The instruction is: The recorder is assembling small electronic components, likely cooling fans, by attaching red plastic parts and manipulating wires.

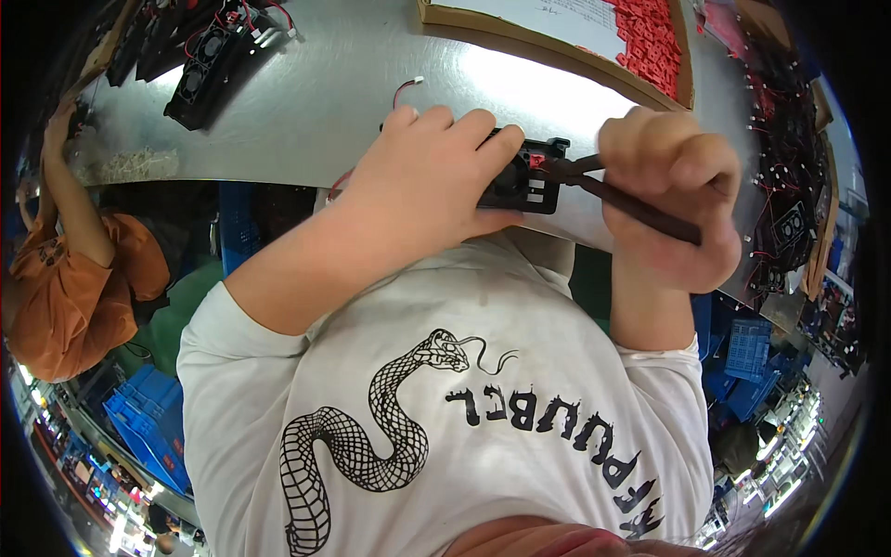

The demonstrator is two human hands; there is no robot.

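Note:
My left hand [427, 176] is wrapped over a black plastic fan housing [548, 197], pressing it on the metal table close to my body. Most of the housing is hidden under the palm; only its right end shows. A small red piece [537, 161] sits at that end. My right hand [673, 181] grips dark-handled pliers [640, 208], whose jaws reach the housing beside the red piece. Whether the jaws clamp it I cannot tell. Behind my left knuckles a red lead with a white connector [418, 81] sticks out.
Another black fan unit [197, 82] with red wires lies at the table's far left. A cardboard tray [548, 61] at the back holds many small red pieces [647, 42] and a paper sheet. More fan units [789, 227] crowd the right. A person in orange [79, 278] sits left.

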